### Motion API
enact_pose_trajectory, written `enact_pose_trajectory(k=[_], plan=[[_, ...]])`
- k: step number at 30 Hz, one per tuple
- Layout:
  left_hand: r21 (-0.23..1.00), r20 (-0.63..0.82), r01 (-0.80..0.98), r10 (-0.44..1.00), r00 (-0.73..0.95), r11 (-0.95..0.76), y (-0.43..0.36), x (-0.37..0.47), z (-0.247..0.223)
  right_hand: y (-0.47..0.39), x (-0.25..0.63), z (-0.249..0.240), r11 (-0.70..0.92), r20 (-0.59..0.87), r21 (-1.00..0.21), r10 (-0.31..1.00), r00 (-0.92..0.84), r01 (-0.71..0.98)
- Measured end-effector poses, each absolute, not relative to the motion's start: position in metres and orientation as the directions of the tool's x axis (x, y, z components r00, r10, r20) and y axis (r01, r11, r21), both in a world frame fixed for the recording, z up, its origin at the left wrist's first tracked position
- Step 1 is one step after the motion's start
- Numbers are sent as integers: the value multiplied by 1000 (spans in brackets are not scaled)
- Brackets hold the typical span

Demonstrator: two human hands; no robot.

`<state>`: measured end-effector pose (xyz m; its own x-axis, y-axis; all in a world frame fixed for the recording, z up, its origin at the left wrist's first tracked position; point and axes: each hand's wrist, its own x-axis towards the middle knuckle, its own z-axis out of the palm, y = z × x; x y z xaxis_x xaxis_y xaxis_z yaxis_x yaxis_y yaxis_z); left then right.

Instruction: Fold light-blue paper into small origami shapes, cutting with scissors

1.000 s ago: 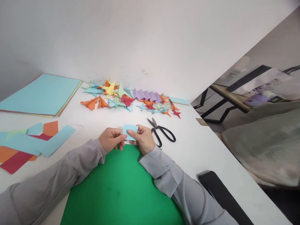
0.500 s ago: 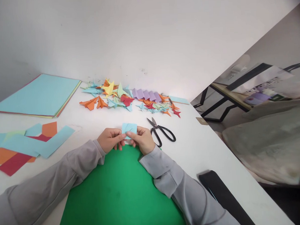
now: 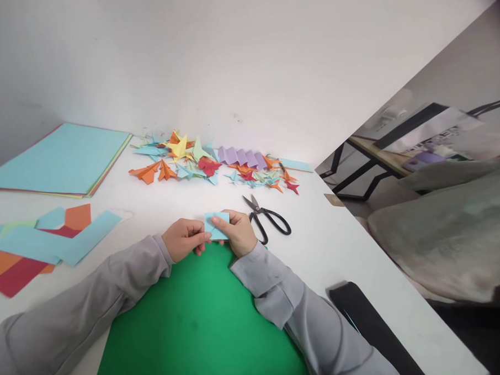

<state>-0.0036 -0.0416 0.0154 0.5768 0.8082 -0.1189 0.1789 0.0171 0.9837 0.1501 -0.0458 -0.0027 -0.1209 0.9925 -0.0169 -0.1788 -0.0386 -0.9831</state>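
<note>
Between my two hands is a small, square, folded piece of light blue paper [image 3: 217, 231], held above the far edge of a green sheet [image 3: 197, 317]. My left hand [image 3: 185, 238] pinches its lower left edge between thumb and fingers. On the right side, my right hand [image 3: 237, 231] grips the same paper, its thumb lying across the upper face. The fingers behind the paper are mostly hidden. Black-handled scissors [image 3: 272, 217] lie just right of my right hand, blades partly apart.
Folded paper figures [image 3: 182, 152] in several colours and a purple pleated strip [image 3: 242, 157] lie along the wall. Large coloured sheets [image 3: 62, 157] are stacked at far left, with loose cut paper strips [image 3: 32, 241] nearer. A long black object [image 3: 367, 320] rests at right near the table edge.
The paper sits slightly lower. My left thumb has slid down to its lower left edge, and my right thumb has moved higher on its face. The view has shifted slightly.
</note>
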Motion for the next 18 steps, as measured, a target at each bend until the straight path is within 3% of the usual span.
enact_pose_trajectory(k=[10, 18], plan=[[974, -127, 226, 812, 570, -6, -42, -2, 17, -49, 145, 1, -25, -20, -995, 998, -53, -98], [987, -88, 160, 785, 614, -15, -40, -3, 16, -46, 144, -2, -99, -103, -972, 995, 7, -215]])
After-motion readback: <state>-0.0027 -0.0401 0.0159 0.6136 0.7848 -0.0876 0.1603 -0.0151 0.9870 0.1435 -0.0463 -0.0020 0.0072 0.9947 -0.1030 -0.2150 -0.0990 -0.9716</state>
